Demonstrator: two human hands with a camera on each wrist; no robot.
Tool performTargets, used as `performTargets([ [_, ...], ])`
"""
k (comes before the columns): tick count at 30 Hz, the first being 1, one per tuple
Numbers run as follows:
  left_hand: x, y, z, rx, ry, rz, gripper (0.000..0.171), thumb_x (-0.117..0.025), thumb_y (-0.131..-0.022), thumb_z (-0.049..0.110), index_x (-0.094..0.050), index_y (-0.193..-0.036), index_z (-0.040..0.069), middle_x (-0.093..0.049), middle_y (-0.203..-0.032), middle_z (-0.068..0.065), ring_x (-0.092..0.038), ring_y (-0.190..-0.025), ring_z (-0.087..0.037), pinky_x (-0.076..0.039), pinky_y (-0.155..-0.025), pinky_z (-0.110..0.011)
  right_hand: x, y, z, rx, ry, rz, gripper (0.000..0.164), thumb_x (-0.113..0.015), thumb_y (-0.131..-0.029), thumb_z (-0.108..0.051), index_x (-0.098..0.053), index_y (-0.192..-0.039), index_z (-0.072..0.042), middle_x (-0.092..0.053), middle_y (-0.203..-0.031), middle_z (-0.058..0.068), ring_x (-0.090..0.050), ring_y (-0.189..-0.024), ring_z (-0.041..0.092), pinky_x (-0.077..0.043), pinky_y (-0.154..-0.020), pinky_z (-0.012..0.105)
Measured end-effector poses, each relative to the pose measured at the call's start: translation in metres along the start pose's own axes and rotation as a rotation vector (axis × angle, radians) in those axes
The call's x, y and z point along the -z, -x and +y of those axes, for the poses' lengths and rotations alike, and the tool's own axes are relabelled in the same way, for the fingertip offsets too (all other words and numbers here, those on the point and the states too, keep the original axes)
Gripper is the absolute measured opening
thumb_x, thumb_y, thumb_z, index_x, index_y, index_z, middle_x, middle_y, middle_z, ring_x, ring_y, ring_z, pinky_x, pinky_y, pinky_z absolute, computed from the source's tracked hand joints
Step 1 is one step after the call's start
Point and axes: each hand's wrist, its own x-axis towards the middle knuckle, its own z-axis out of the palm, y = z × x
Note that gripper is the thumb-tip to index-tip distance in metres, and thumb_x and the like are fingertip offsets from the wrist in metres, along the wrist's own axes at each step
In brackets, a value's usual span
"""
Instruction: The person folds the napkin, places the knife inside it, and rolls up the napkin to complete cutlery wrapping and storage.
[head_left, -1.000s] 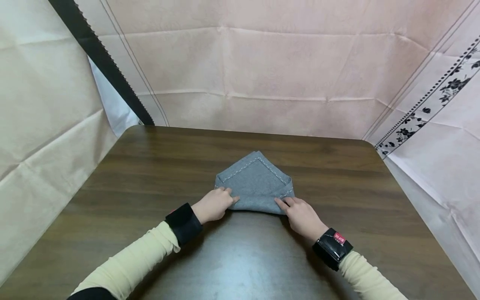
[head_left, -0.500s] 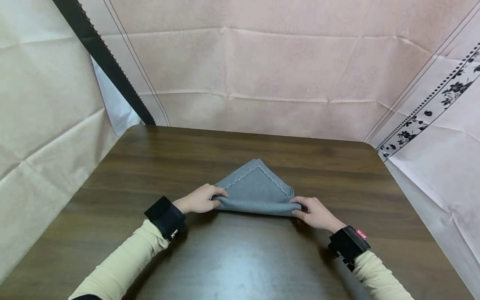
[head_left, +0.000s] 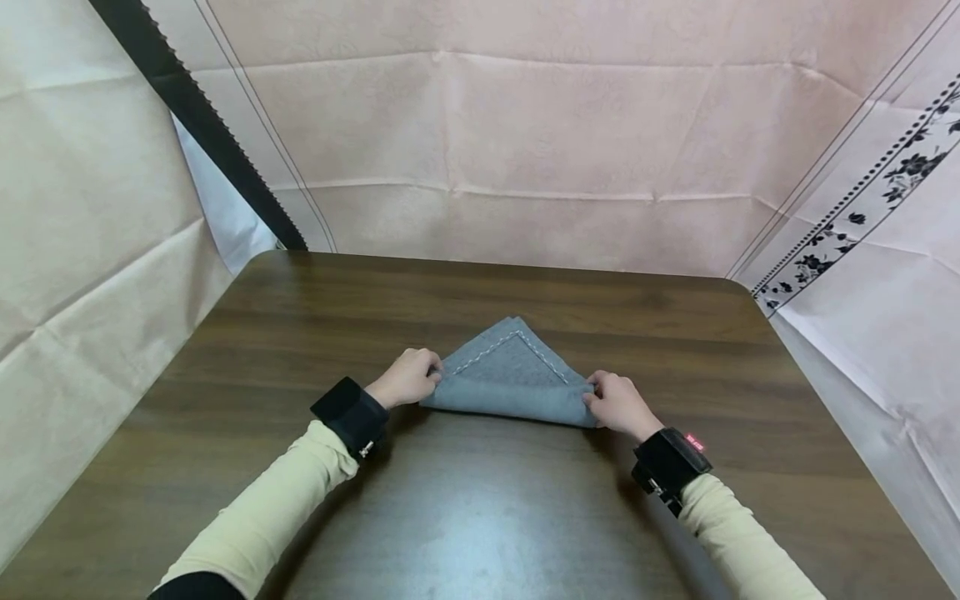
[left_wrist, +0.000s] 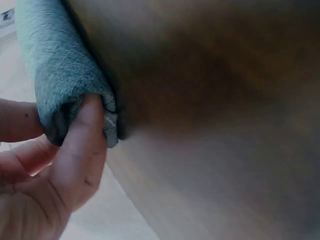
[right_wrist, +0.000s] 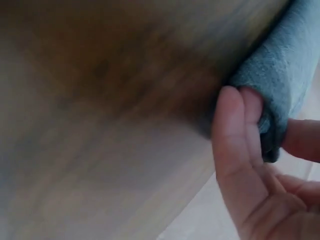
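Note:
A blue-grey cloth [head_left: 510,367] with white stitching lies on the table, its near edge rolled up and its far part pointing away in a triangle. At the left end of the roll, my left hand [head_left: 408,377] pinches the cloth between curled fingers and thumb. The left wrist view shows a digit of the left hand [left_wrist: 75,155] tucked into the end of the cloth roll [left_wrist: 65,65]. My right hand [head_left: 621,405] grips the roll's right end in the same way. In the right wrist view, the right hand's fingers [right_wrist: 231,135] press against the layered cloth end [right_wrist: 280,75].
The brown wooden table [head_left: 480,517] has rounded far corners. Beyond its far edge hangs a creased pale sheet [head_left: 555,133], with a black strip [head_left: 202,117] on the left and a floral band [head_left: 847,225] on the right.
Both hands have moved from the cloth's near edge outward to its two ends. The near edge has been rolled away from me, and the flat triangle has become smaller.

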Motion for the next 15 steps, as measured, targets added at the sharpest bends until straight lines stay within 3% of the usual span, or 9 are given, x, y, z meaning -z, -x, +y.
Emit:
performTargets([
  [4, -0.004, -0.005, 0.006, 0.036, -0.131, -0.006, 0.010, -0.053, -0.085, -0.001, -0.059, -0.077, 0.000, -0.051, -0.066, -0.004, -0.043, -0.054, -0.013, -0.037, -0.052, -0.026, -0.003, -0.004, -0.005, -0.037, 0.160, 0.042, 0.023, -0.055, -0.087, -0.006, -0.054, -0.103, 0.010, -0.058, -0.067, 0.009, -0.056, -0.046, 0.014, -0.048, -0.056, 0.034],
  [9, -0.008, -0.005, 0.011, 0.090, -0.331, 0.013, 0.003, -0.059, -0.086, 0.007, -0.060, -0.087, 0.004, -0.054, -0.079, -0.008, -0.054, -0.066, -0.021, -0.045, -0.056, -0.034, -0.005, -0.005, -0.007, -0.029, 0.366, 0.153, 0.017, -0.061, -0.083, -0.012, -0.057, -0.094, 0.000, -0.061, -0.076, 0.014, -0.060, -0.062, 0.028, -0.047, -0.059, 0.044],
  [11, -0.008, -0.004, 0.011, 0.061, -0.397, 0.043, 0.004, -0.061, -0.086, 0.009, -0.062, -0.088, 0.006, -0.053, -0.081, -0.008, -0.055, -0.071, -0.024, -0.047, -0.057, -0.037, -0.008, -0.005, -0.006, 0.027, 0.426, 0.222, 0.014, -0.064, -0.080, -0.011, -0.057, -0.089, -0.003, -0.059, -0.080, 0.013, -0.058, -0.069, 0.033, -0.046, -0.053, 0.045],
  [15, -0.008, -0.002, 0.011, -0.059, -0.513, 0.106, 0.005, -0.064, -0.083, 0.010, -0.068, -0.080, 0.013, -0.054, -0.078, -0.003, -0.055, -0.074, -0.023, -0.044, -0.063, -0.040, -0.018, -0.005, -0.001, 0.275, 0.519, 0.363, 0.011, -0.064, -0.072, 0.001, -0.060, -0.080, -0.005, -0.052, -0.076, 0.007, -0.055, -0.072, 0.031, -0.045, -0.049, 0.041],
])
